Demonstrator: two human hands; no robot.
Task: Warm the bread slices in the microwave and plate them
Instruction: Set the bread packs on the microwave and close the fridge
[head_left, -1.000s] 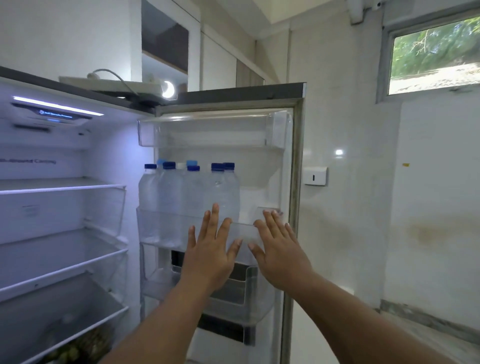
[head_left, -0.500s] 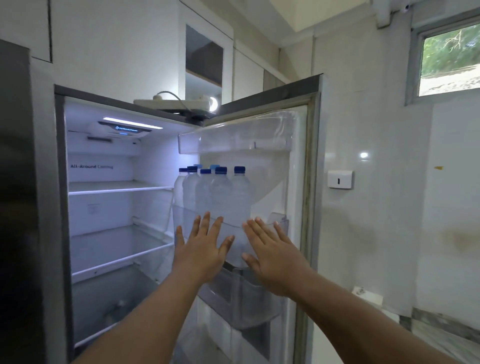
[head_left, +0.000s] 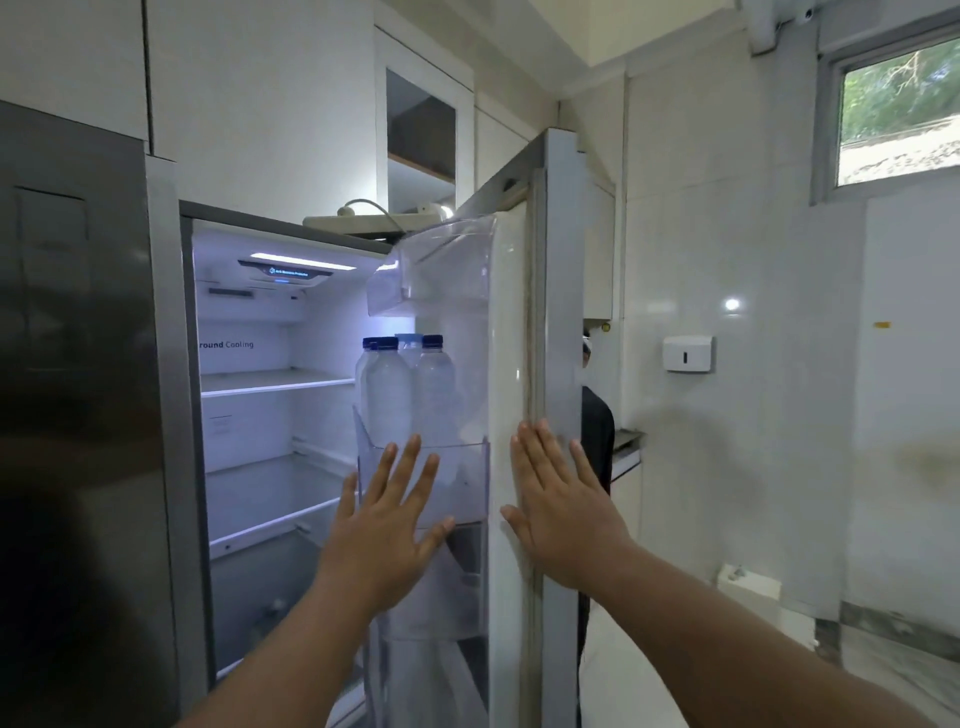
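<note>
No bread, microwave or plate shows in this view. The fridge's right door (head_left: 558, 322) stands partly open, seen almost edge-on. My left hand (head_left: 387, 525) lies flat with fingers spread against the clear door bin (head_left: 470, 467). My right hand (head_left: 558, 506) is flat on the door's inner edge, fingers spread, holding nothing. Several water bottles (head_left: 387, 400) with blue caps stand in that bin. Inside, the lit fridge shelves (head_left: 275, 384) look bare.
The steel left fridge door (head_left: 78, 389) is closed. A power strip (head_left: 374, 218) lies on top of the fridge. A white wall box (head_left: 687, 353) hangs on the tiled wall at right, a window (head_left: 898, 109) sits high, and floor shows at lower right.
The fridge door has swung toward closing, from face-on to nearly edge-on. Both flat hands stayed on it, and the view has shifted left so the steel left door now shows.
</note>
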